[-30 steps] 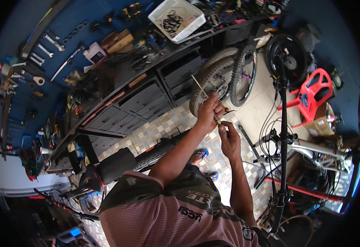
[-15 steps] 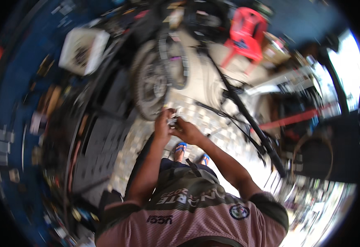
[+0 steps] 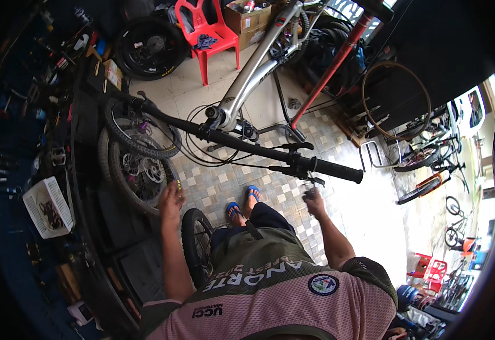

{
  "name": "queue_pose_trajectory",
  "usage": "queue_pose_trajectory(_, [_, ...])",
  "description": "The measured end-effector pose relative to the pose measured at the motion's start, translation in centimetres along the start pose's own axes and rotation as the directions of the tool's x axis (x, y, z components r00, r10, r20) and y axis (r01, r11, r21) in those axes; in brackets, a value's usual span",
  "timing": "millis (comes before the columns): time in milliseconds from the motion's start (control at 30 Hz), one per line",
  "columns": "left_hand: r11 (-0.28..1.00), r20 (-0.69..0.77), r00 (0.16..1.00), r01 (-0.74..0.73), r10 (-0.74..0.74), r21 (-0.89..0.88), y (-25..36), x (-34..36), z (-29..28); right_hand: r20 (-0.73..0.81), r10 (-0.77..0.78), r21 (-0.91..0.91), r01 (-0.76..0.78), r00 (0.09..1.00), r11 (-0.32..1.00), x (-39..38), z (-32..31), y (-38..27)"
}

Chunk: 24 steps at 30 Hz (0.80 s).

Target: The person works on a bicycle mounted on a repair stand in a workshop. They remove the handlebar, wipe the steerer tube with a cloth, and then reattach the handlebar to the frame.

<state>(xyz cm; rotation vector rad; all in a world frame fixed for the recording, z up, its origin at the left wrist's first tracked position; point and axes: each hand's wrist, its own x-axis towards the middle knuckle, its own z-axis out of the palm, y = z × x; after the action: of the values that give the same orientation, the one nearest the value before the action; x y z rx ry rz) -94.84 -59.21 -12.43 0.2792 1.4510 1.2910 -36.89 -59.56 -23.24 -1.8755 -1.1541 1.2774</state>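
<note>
My left hand (image 3: 171, 199), fingers apart and loosely bent with nothing visible in them, is near a bicycle tyre (image 3: 165, 175) leaning by the dark workbench at my left. My right hand (image 3: 314, 202) is closed round a small metallic object too indistinct to name, just below the brake lever of a black handlebar (image 3: 338, 169). The handlebar lies across my front on a silver bike frame (image 3: 241, 85), with cables looping beneath it. My feet in blue flip-flops (image 3: 233, 209) stand on the tiled floor (image 3: 213, 192).
A red chair (image 3: 213, 37), black wheel (image 3: 148, 48) and cardboard box (image 3: 247, 22) are at the back. A red frame tube (image 3: 326, 79) and bare rim (image 3: 366, 96) are right of the stand. A white basket (image 3: 49, 207) sits on the cluttered bench. Several bicycles (image 3: 457, 221) are far right.
My view has swung right, bringing the bike frame across the front. My hands, earlier together round a thin rod and small fitting, have moved apart; the left one has opened.
</note>
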Motion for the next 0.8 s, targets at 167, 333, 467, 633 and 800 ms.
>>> queue_pose_trajectory(167, [0.980, -0.117, 0.977, -0.188, 0.180, -0.065, 10.0, 8.1, -1.3, -0.489, -0.272, -0.127, 0.241, 0.829, 0.962, 1.0, -15.5, 0.1])
queue_pose_trajectory(333, [0.934, -0.228, 0.909, -0.356, 0.348, 0.006, 20.4, 10.7, -1.7, -0.634, -0.085, 0.327, 0.366, 0.768, 0.871, 4.3, -21.2, -8.7])
queue_pose_trajectory(467, [0.916, -0.230, 0.891, -0.402, 0.392, 0.003, 24.8, 13.9, 0.0, -0.590, -0.088, 0.376, 0.370, 0.802, 0.850, 5.2, -21.9, -16.7])
queue_pose_trajectory(633, [0.886, -0.252, 0.858, -0.463, 0.447, -0.004, 31.0, 19.7, -2.4, -0.477, -0.269, 0.109, 0.361, 0.836, 0.926, 8.5, -20.2, -33.0])
queue_pose_trajectory(800, [0.942, -0.075, 0.939, -0.334, 0.336, 0.037, 36.1, 28.1, -1.4, -0.352, -0.477, -0.409, 0.326, 0.806, 0.852, 13.7, -16.9, -40.4])
